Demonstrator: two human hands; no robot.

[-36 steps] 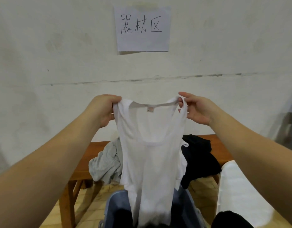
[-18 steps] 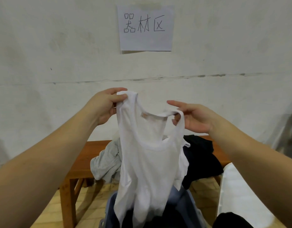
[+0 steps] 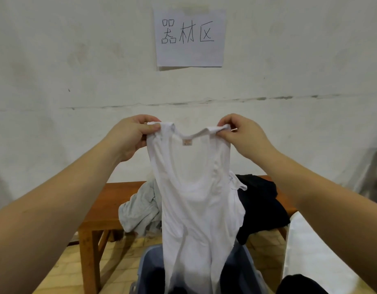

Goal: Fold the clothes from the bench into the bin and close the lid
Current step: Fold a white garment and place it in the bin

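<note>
- Both forearms reach forward and upward from the lower corners of the view, meeting at chest height in front of a pale wall.
- The left hand [image 3: 131, 135] has its grip clamped on the left shoulder strap of a white tank top [image 3: 196, 200]; thumb and curled fingers pinch the bunched fabric at its top edge, knuckles turned toward the wall.
- The right hand [image 3: 239, 135] has its grip clamped on the other strap, fingertips pressed together over a small roll of cloth, the back of the hand facing up and to the right.
- The tank top hangs stretched between the two hands, neckline sagging in a shallow curve with a small tan label just below it. Its body drops straight down and its hem reaches into the open blue-grey bin [image 3: 149, 272] at the bottom of the view.
- Behind the hanging garment stands the wooden worktop [image 3: 117, 194], set against the wall.
- On the worktop lie a crumpled grey garment [image 3: 141, 209] on the left and a black garment [image 3: 261, 206] on the right, the black one spilling over the front edge.
- A white sheet-like surface [image 3: 310, 257] lies at the lower right, beside the bin; whether it is the lid cannot be told.
- A paper sign [image 3: 189, 38] with handwritten characters is fixed to the wall above the hands.
</note>
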